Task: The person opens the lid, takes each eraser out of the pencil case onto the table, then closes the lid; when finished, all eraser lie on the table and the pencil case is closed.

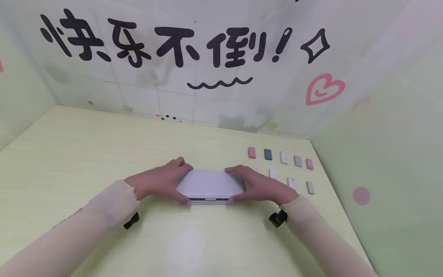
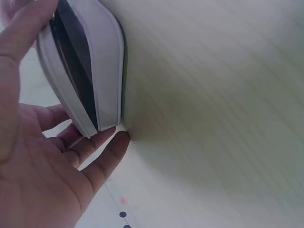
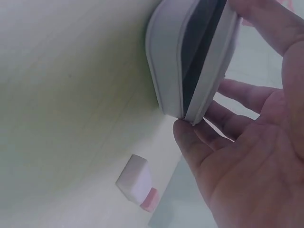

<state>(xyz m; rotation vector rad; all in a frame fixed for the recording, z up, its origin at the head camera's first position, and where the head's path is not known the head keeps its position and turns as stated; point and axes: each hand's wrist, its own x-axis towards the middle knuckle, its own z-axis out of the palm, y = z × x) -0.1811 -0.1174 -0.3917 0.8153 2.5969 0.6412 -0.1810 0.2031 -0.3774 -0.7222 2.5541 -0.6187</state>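
A pale lilac-white case (image 1: pixel 209 184) with rounded corners lies on the table between the two hands. Along its front side runs a dark gap between lid and base, also visible on the case (image 2: pixel 108 66) in the left wrist view. My left hand (image 1: pixel 160 181) holds the left end, thumb at the front edge and fingers at the back. At the right end my right hand (image 1: pixel 262 187) grips in the same way, its thumb on the lid's front edge. In the right wrist view the case (image 3: pixel 166 57) shows the same dark slit. Its contents are hidden.
Several small blocks stand in rows at the right, among them a pink one (image 1: pixel 252 152), a blue one (image 1: pixel 268 154) and a grey one (image 1: pixel 310 187). The right forearm partly covers the nearer row. A printed wall sheet (image 1: pixel 214 104) borders the table's far edge.
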